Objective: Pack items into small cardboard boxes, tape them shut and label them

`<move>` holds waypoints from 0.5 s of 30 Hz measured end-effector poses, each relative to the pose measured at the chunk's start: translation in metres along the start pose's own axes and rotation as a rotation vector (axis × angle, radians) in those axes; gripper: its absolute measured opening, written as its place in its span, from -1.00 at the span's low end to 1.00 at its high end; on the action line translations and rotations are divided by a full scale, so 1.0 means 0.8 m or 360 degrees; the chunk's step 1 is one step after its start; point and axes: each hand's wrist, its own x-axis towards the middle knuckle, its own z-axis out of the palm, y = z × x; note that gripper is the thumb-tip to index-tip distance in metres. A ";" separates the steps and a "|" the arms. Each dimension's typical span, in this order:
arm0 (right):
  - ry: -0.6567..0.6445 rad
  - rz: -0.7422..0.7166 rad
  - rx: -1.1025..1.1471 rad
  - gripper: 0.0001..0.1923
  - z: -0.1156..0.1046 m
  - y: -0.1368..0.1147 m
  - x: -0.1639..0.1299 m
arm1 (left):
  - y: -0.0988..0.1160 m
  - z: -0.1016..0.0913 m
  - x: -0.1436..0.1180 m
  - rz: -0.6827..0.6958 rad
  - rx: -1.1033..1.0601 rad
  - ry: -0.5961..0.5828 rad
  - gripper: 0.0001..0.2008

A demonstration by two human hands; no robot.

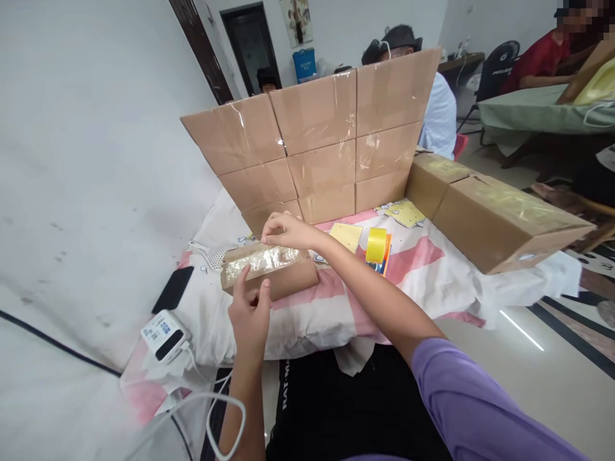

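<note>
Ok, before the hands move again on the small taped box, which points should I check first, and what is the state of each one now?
1. Left hand on the near side of the small taped box: ok, fingers touch it.
2. Right hand at the box's far top edge: ok, fingertips pinch there.
3. Box resting flat on the striped cloth: ok.
4. Tape fully stuck along the top: cannot tell, glare.
5. Yellow tape roll close by: ok, right of the box, untouched.
6. Black phone apart from the box: ok.

Small matt brown cardboard box (pixel 269 272), its top covered in glossy, crinkled clear tape. Soft pink-and-white cloth (pixel 432 269) covers the table. Shiny yellow tape roll (pixel 376 245). Matt cardboard wall (pixel 317 141) with glossy tape seams.
</note>
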 end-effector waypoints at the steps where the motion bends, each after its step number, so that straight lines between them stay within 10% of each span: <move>1: -0.0075 0.0022 -0.0077 -0.87 0.002 0.005 0.010 | 0.002 -0.001 0.010 0.0034 0.0145 -0.0067 -0.36; 9: -0.0320 0.0073 -0.0825 -0.92 0.024 0.010 0.035 | -0.014 0.006 0.035 0.0010 0.0780 -0.0373 -0.49; 13: -0.0043 0.0666 -0.1100 -0.21 0.023 0.009 0.047 | -0.018 0.011 0.028 -0.0023 0.0712 -0.0349 -0.51; 15: 0.0120 0.0784 -0.1150 -0.17 0.010 0.019 0.047 | -0.020 0.011 0.027 -0.0029 0.0676 -0.0339 -0.51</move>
